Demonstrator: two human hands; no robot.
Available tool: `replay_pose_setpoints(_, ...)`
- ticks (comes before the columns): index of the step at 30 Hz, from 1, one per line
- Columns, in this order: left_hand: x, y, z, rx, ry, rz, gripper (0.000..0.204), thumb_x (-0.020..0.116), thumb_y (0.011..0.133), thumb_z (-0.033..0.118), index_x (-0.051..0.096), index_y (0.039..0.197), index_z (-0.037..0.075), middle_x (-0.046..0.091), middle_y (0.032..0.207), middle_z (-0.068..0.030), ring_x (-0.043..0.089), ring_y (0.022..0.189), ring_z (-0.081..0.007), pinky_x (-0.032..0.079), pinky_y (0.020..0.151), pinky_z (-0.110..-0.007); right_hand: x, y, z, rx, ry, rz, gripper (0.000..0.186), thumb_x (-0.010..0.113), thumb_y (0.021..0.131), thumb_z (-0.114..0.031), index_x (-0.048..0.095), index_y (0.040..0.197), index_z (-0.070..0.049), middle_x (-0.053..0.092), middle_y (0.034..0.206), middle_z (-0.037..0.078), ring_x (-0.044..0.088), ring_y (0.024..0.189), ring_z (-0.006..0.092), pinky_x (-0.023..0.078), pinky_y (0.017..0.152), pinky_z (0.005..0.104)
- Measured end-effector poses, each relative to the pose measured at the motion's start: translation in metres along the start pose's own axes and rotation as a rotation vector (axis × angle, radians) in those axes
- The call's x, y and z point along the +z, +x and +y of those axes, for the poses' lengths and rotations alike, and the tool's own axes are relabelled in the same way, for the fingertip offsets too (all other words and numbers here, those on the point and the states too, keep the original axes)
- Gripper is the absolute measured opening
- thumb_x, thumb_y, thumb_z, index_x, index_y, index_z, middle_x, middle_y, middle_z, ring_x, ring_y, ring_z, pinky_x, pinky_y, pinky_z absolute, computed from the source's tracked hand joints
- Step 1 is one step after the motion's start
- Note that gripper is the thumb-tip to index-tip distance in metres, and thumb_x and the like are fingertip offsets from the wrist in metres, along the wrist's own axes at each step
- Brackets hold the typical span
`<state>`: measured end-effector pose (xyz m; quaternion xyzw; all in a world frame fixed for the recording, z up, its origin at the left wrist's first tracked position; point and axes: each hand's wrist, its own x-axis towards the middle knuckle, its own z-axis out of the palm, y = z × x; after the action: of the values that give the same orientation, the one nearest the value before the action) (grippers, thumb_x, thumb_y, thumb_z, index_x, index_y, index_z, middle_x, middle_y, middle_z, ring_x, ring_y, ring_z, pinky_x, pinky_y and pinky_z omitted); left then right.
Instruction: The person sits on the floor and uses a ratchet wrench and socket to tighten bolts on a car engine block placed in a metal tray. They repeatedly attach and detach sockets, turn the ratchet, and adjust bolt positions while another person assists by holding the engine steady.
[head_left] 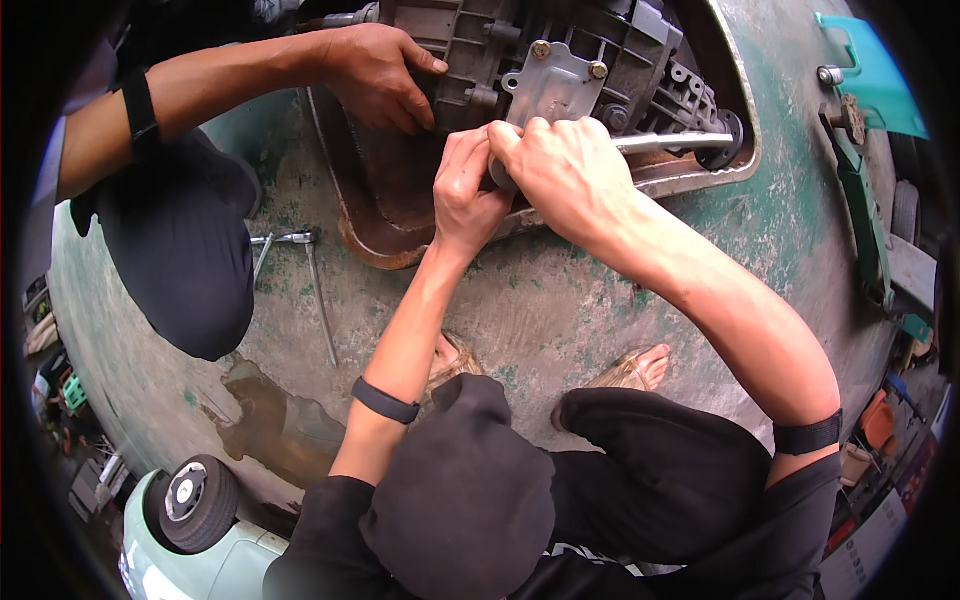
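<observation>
My right hand is closed over a silver metal bar, which looks like a wrench handle. From my fist the bar runs right, over the gearbox's lower side, toward a dark round flange. Close against it, my left hand has its fingers curled round a grey rounded part, perhaps the same tool's head; my fingers cover most of it. Just beyond both hands is a flat metal bracket bolted to the grey gearbox casing. The casing lies in a rusty metal tray.
Another person's hand rests on the casing at the upper left, with a dark-clad knee below. A ratchet wrench lies on the floor near a wet patch. A green jack stands right; a car wheel is lower left.
</observation>
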<state>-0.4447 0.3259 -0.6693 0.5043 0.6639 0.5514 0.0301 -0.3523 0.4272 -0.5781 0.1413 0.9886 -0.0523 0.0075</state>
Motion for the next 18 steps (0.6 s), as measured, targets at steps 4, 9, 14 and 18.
replay_pose_setpoints(4, 0.006, -0.003, -0.004, 0.045, -0.008, 0.049, 0.036, 0.072, 0.068, -0.002, 0.067, 0.103, -0.003, 0.068, 0.103, -0.0153, 0.064, 0.096, -0.0340, 0.053, 0.084, -0.039, -0.008, -0.006, 0.005, 0.068, 0.219, -0.060, 0.027, 0.066, 0.080, -0.022, 0.057, 0.094, 0.000, 0.067, 0.072, 0.020, 0.070, 0.068, 0.0340, 0.056, 0.061, 0.0417)
replay_pose_setpoints(9, 0.008, -0.008, -0.006, 0.044, 0.012, 0.088, 0.031, 0.071, 0.073, 0.000, 0.067, 0.104, -0.003, 0.068, 0.103, -0.0154, 0.064, 0.096, -0.0342, 0.054, 0.084, -0.040, -0.008, -0.013, 0.014, 0.233, 0.794, -0.172, 0.042, 0.066, 0.087, -0.035, 0.059, 0.097, 0.004, 0.068, 0.077, 0.024, 0.069, 0.074, 0.0417, 0.055, 0.067, 0.0456)
replay_pose_setpoints(14, 0.010, -0.010, -0.001, -0.011, 0.074, 0.050, 0.029, 0.073, 0.075, 0.002, 0.070, 0.104, 0.000, 0.060, 0.105, -0.0132, 0.055, 0.100, -0.0296, 0.051, 0.080, -0.038, 0.005, -0.018, 0.018, 0.285, 0.872, -0.139, 0.045, 0.062, 0.091, -0.036, 0.061, 0.107, 0.006, 0.068, 0.086, 0.028, 0.068, 0.083, 0.0429, 0.053, 0.075, 0.0471)
replay_pose_setpoints(18, 0.011, -0.009, 0.001, 0.011, 0.113, 0.035, 0.030, 0.073, 0.075, 0.003, 0.068, 0.104, 0.002, 0.058, 0.103, -0.0139, 0.054, 0.098, -0.0317, 0.049, 0.080, -0.040, 0.010, -0.020, 0.020, 0.307, 0.895, -0.096, 0.044, 0.061, 0.091, -0.034, 0.061, 0.107, 0.006, 0.067, 0.085, 0.029, 0.068, 0.084, 0.0436, 0.053, 0.075, 0.0465)
